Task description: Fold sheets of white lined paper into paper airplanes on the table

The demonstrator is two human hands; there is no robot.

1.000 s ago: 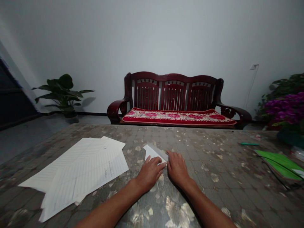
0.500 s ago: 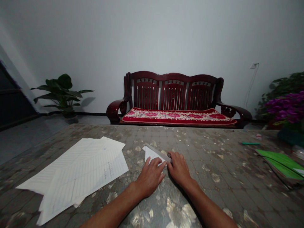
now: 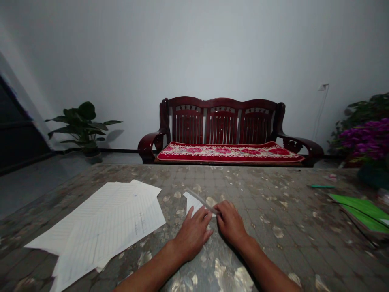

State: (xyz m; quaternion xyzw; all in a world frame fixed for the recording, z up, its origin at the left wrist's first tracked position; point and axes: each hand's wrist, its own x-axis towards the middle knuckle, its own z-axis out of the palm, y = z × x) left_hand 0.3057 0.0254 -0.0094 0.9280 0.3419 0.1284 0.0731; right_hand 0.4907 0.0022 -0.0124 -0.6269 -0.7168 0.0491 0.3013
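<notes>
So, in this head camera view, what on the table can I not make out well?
Folded white paper: the lower part is hidden by the left hand and right hand.
Handwriting on the lined sheets: too small to read.
Green notebook: cut off by the right edge.
Green stick: too small to identify.

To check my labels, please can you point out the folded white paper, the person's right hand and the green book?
folded white paper (image 3: 193, 201), head view, on its uncovered tip
right hand (image 3: 231, 223), head view, on the back of the hand
green book (image 3: 358, 211), head view, on the green cover
</notes>
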